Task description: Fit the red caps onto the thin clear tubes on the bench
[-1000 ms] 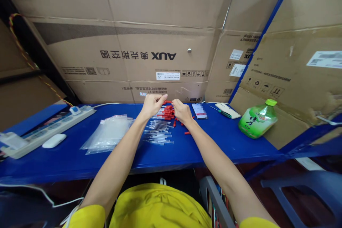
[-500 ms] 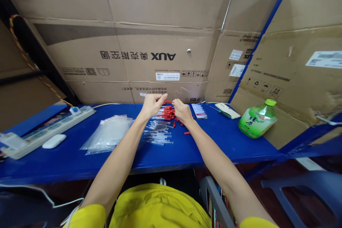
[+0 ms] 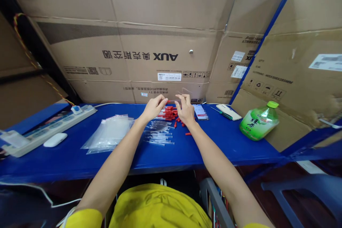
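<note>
**Two hands hold a thin clear tube above a heap of red caps**

At the far left a white power strip [image 3: 48, 126] lies along the blue shelf [image 3: 227, 142], its cord running off toward the wall, and a small white case [image 3: 55, 139] sits just in front of it. Next comes a loose stack of clear plastic bags [image 3: 108, 133], laid flat within easy reach of the left arm.

The left hand [image 3: 153, 107] is raised above the shelf with thumb and forefinger pinched together on one end of a thin clear tube [image 3: 173, 100]. The right hand [image 3: 186, 109] meets it from the other side, its fingertips closed on the tube's far end, so the tube spans the small gap between the two hands, held level. Whether a cap sits on either end is too small to tell. Directly below lie a heap of red caps [image 3: 171, 113] and, nearer the person, a spread of more clear tubes [image 3: 159, 133], side by side, with a few stray caps to the right.

Further right are a phone [image 3: 200, 111], a screwdriver [image 3: 223, 113] touching a white case [image 3: 228, 111], and a green tea bottle [image 3: 258, 121] on its side.

Large cardboard boxes [image 3: 139, 42] wall in the back and right of the blue metal rack.
</note>
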Motion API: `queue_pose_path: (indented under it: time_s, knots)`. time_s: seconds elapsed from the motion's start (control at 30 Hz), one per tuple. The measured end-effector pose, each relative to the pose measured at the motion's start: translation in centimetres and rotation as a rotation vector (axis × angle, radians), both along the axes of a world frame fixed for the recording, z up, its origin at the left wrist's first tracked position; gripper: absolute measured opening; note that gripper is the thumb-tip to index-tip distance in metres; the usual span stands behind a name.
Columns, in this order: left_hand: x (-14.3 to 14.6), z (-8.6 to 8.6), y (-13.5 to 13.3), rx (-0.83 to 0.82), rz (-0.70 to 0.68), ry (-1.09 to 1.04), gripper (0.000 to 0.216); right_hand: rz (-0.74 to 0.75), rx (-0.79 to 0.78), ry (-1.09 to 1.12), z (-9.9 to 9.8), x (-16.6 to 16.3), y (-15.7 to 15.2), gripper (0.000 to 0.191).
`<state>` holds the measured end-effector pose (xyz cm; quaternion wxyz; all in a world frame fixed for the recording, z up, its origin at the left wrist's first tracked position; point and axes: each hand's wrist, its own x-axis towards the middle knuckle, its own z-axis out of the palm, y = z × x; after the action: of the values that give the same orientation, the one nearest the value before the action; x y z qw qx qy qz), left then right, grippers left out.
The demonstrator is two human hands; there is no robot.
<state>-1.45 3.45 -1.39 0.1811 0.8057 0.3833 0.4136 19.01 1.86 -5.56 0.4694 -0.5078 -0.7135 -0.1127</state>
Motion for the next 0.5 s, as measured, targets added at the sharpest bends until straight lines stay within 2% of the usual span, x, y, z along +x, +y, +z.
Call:
queue_pose_path:
  time_s: [0.1,0.23,0.33,0.5]
  knots:
    - [0.1,-0.7,0.5,-0.01,-0.003,-0.036,0.03,0.073,-0.015,0.196,-0.5,0.4,0.8,0.041]
    - [0.3,-1.7,1.0,-0.051,-0.056,-0.044,0.02,0.2,-0.129,0.426,-1.2,0.3,1.8,0.039]
    - [0.3,-1.9,1.1,-0.045,-0.072,-0.107,0.018,0.236,-0.185,0.432,-1.1,0.1,1.7,0.036]
    - [0.4,-1.3,1.0,-0.054,-0.106,-0.269,0.022,0.223,-0.23,0.348,-0.5,-0.2,0.8,0.044]
